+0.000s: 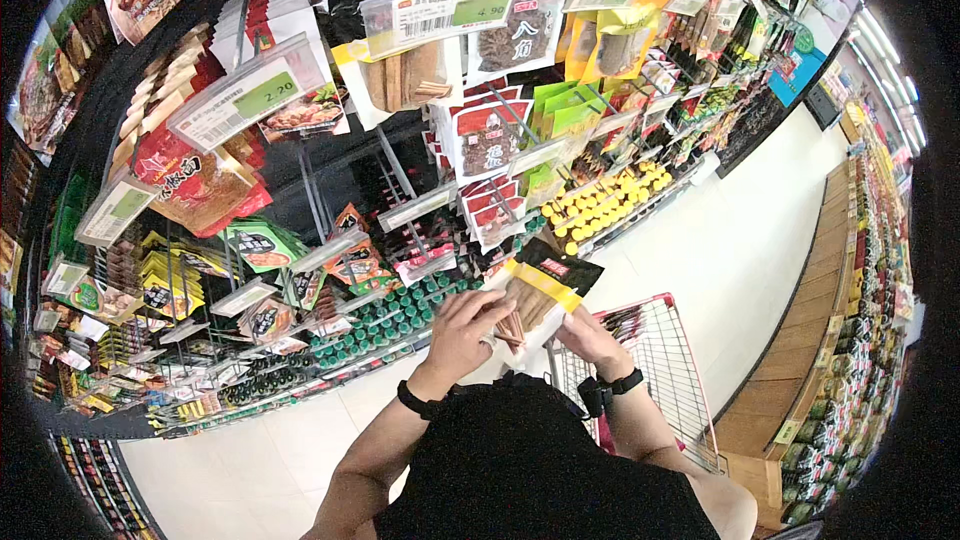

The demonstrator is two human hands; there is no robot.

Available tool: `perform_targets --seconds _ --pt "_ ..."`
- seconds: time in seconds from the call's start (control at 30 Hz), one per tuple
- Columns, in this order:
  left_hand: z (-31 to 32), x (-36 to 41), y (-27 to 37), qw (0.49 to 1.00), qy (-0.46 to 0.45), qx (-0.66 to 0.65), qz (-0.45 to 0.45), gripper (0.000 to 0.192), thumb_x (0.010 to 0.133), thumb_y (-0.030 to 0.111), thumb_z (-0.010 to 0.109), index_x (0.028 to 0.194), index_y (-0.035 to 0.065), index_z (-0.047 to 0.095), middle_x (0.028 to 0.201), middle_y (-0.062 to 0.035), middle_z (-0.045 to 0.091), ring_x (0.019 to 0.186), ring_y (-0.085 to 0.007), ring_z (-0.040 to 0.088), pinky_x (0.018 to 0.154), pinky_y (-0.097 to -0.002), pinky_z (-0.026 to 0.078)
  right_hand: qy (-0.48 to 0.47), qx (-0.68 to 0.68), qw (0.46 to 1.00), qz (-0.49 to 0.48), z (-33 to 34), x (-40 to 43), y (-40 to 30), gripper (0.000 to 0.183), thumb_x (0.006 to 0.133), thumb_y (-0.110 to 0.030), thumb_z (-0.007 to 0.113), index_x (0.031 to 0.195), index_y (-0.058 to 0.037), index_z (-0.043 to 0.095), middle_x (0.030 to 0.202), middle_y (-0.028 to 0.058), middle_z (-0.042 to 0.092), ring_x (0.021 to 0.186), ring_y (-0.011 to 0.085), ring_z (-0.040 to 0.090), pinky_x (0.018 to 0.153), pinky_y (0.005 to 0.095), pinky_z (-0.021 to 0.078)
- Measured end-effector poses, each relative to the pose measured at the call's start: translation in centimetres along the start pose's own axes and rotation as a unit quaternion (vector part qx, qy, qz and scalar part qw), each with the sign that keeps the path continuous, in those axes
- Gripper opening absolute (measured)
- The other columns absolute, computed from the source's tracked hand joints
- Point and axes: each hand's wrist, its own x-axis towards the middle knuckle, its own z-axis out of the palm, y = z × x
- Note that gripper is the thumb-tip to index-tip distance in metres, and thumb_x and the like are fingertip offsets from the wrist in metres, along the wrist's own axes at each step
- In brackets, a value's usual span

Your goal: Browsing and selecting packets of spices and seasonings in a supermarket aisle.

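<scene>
A flat packet of cinnamon sticks [534, 298] is in front of my chest, with a black top, a yellow band and a clear middle. My right hand [595, 343] grips its lower right edge. Across the packet's left side lie the fingers of my left hand [469, 326]; its thumb is not clearly visible. Both wrists wear black bands. Above, a similar cinnamon packet [405, 79] hangs on a rack hook behind a price tag [439, 13]. Red-and-white spice packets [487, 136] hang just beyond my hands.
The spice rack [315, 187] curves along the left and ahead, its metal hooks and price tags sticking out. Green-capped bottles [382, 326] and yellow-capped bottles [611, 202] line its lower shelf. A wire shopping cart [667, 367] stands close at my right. Beyond runs a wooden display base [795, 300].
</scene>
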Motion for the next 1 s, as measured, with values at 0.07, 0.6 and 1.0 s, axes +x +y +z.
perform_targets --seconds 0.07,0.6,1.0 --pt "0.1 0.1 1.1 0.998 -0.061 0.025 -0.004 0.070 0.058 0.005 0.073 0.126 0.0161 0.063 0.128 -0.0034 0.055 0.116 -0.0288 0.054 0.101 -0.0430 0.042 0.016 -0.014 1.000 -0.017 0.1 -0.4 0.5 0.056 0.096 -0.022 0.060 0.142 0.0013 0.037 0.136 0.0109 0.052 0.126 0.0227 0.048 0.108 0.0364 0.0370" --pt "-0.9 -2.4 -0.1 0.979 -0.040 -0.117 -0.165 0.052 0.079 0.019 0.079 0.122 0.0056 0.054 0.112 -0.0117 0.059 0.097 -0.0227 0.063 0.087 -0.0368 0.051 0.089 -0.198 0.971 -0.099 -0.2 0.3 -0.8 0.031 0.099 -0.009 0.056 0.128 0.0008 0.053 0.122 0.0043 0.062 0.112 0.0134 0.056 0.098 0.0316 0.0437" --pt "-1.7 -5.7 -1.0 0.973 -0.190 -0.030 -0.128 0.031 0.090 0.035 0.065 0.109 0.0113 0.064 0.105 -0.0071 0.067 0.096 -0.0280 0.066 0.082 -0.0394 0.053 0.189 -0.096 0.968 -0.134 0.9 4.8 -2.4 0.036 0.104 -0.016 0.045 0.137 -0.0010 0.042 0.130 0.0059 0.053 0.115 0.0139 0.051 0.099 0.0300 0.0420"
